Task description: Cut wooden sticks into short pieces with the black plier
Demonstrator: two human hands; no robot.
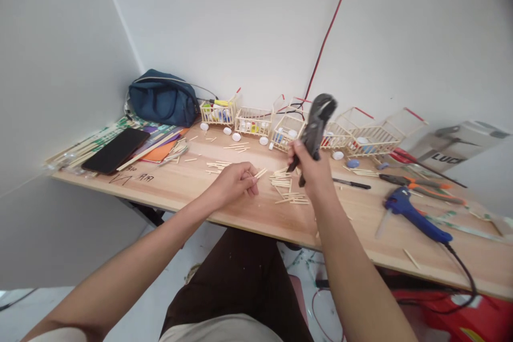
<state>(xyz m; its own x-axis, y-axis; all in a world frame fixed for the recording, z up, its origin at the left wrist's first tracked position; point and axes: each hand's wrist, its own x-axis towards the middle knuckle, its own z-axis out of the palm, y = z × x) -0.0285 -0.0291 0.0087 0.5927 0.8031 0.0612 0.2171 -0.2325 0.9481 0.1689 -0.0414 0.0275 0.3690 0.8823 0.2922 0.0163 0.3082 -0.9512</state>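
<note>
Between the fingertips of my left hand [239, 183] are a few short wooden sticks [262, 173], pinched just above the table. My right hand [311, 171] is wrapped round a black plier-like tool [315, 125], raised upright with its thick end at the top; its exact kind is unclear. Cut sticks [292, 196] lie in a loose pile between and below my hands. Another small group of sticks [216, 165] rests behind my left hand. Beyond my right hand stands a row of little stick-built carts, including one cart [253, 122] with small items in it.
On the right lie a blue glue gun [419, 216], orange-handled pliers [433, 187] and a black pen [352, 184]. At left are a phone [115, 150], coloured sheets [160, 150] and a blue bag [164, 99]. The table's front edge [264, 231] runs close to my lap.
</note>
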